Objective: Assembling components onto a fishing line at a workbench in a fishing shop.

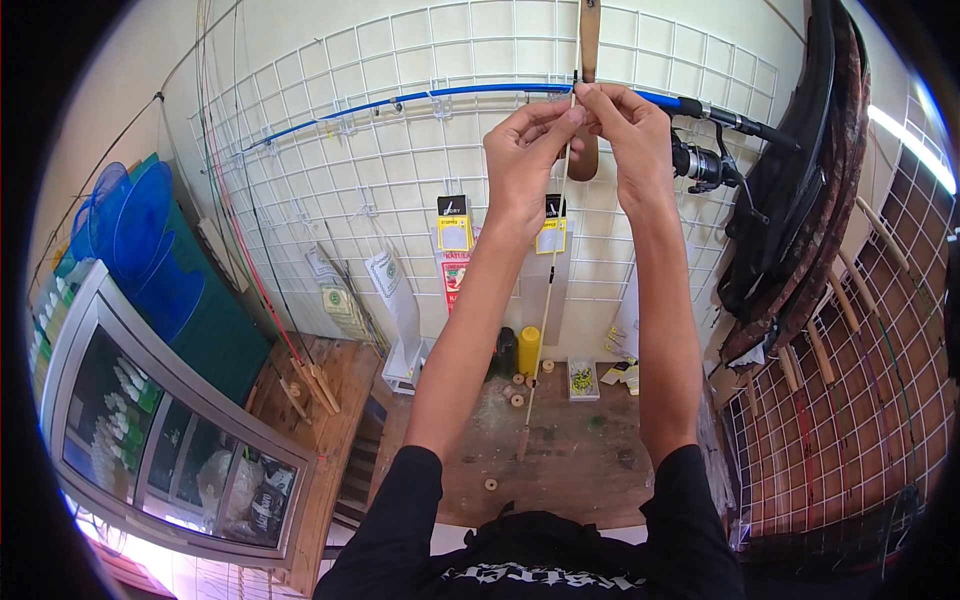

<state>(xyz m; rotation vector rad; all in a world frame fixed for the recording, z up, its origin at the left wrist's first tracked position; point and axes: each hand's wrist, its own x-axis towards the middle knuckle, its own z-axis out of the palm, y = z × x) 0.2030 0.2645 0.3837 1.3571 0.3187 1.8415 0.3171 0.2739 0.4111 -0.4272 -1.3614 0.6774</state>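
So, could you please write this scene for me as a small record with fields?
Left hand: grip closed on a thin pale rod with dark bands
Right hand: grip at the same rod; exact contact hidden
Behind hands: blue fishing rod with a reel, across a white wire grid
Wooden tabletop: yellow cylinder, small pale ring, small open box
Person's left: glass-fronted cabinet, blue mesh
Person's right: long dark bags
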